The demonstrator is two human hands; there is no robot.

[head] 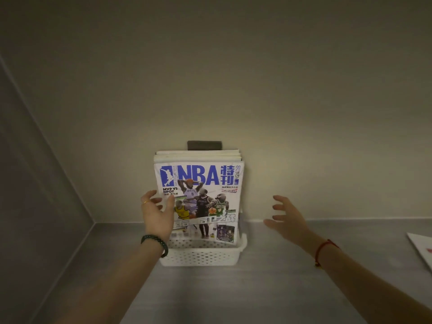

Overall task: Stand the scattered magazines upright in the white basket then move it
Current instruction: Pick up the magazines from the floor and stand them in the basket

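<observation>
With the magazines [198,195] standing upright in the white basket [203,254] at the back of the desk [257,288], my left hand [157,217] steadies the front cover while my right hand [288,217], spread and empty, should take the basket's far side low before I lift.

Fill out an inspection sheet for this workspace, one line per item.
Surface: grey counter meeting a plain wall, corner at left.
Job's things: white basket against the wall, holding several magazines upright; the NBA magazine stands in front, cover facing out.
Clutter: a white printed sheet lies flat at the right edge, outside the basket.
Grips: left hand rests on the front cover's left edge, fingers spread; right hand open in the air beside the basket, touching nothing.
Cables: nothing seen.
Surroundings: dark rectangular fitting on the wall behind the magazines; dim lighting.
</observation>
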